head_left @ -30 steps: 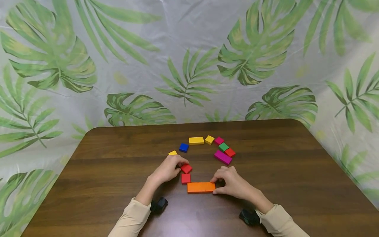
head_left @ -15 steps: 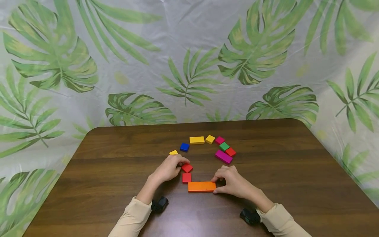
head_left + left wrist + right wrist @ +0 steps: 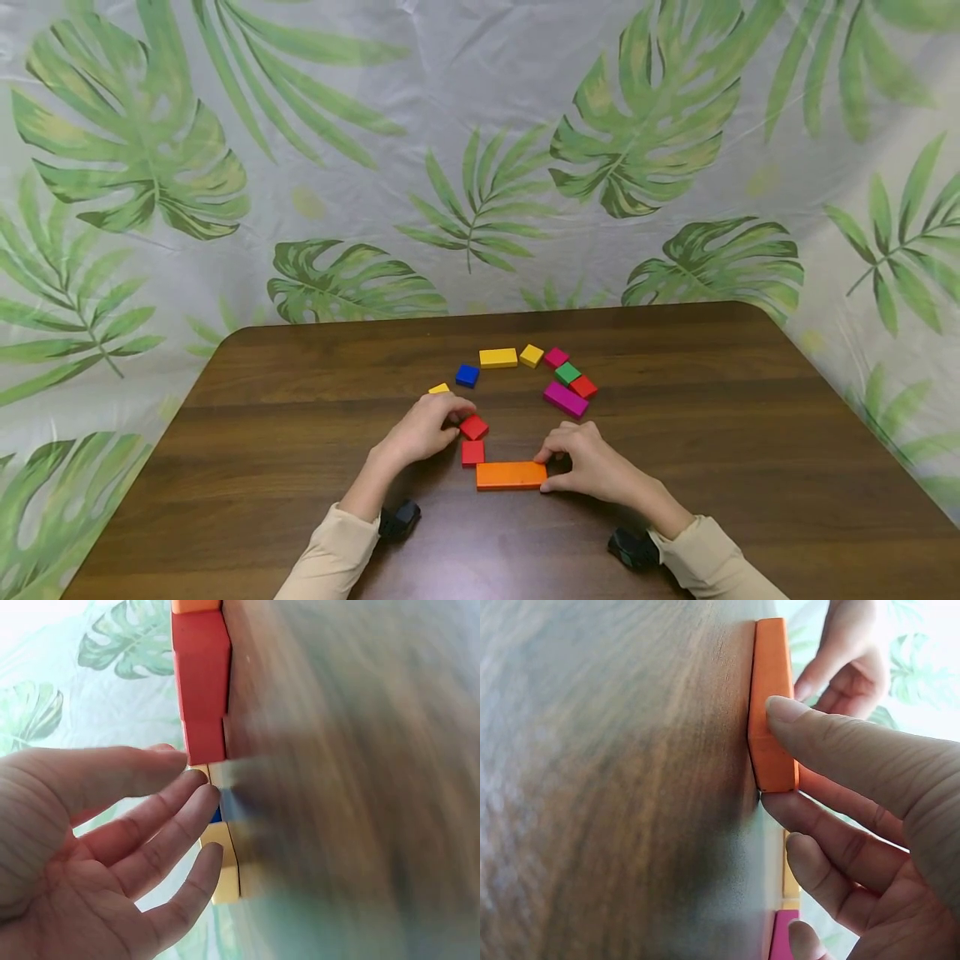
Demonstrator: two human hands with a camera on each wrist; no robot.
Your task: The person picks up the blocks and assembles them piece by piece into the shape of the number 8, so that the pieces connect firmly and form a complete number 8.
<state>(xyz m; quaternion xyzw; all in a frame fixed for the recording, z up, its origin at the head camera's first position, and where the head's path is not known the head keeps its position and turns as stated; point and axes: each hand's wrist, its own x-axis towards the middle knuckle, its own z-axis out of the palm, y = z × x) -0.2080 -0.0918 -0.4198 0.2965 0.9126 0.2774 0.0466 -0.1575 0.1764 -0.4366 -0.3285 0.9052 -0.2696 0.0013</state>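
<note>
In the head view, my right hand (image 3: pixel 588 462) pinches the right end of a long orange block (image 3: pixel 510 476) lying flat on the table. The right wrist view has the thumb on the near long side of the orange block (image 3: pixel 772 712) and a fingertip at its end. My left hand (image 3: pixel 427 429) is beside a small red block (image 3: pixel 474 427), fingers loosely bent. From the left wrist, the thumb tip lies right at the edge of that red block (image 3: pixel 204 741), with the other fingers spread apart. A second red block (image 3: pixel 472 452) sits between it and the orange one.
Beyond the left hand are a partly hidden yellow block (image 3: pixel 439 388), a blue block (image 3: pixel 467 376) and a long yellow block (image 3: pixel 498 358). Another yellow block (image 3: pixel 532 356), then pink (image 3: pixel 557 357), green (image 3: pixel 567 372), red (image 3: pixel 583 387) and long magenta (image 3: pixel 566 399) blocks curve rightward.
My left hand's fingers have drawn back slightly to the left from the small red block. The right hand keeps its pinch on the orange block, and the blocks lie as before.
</note>
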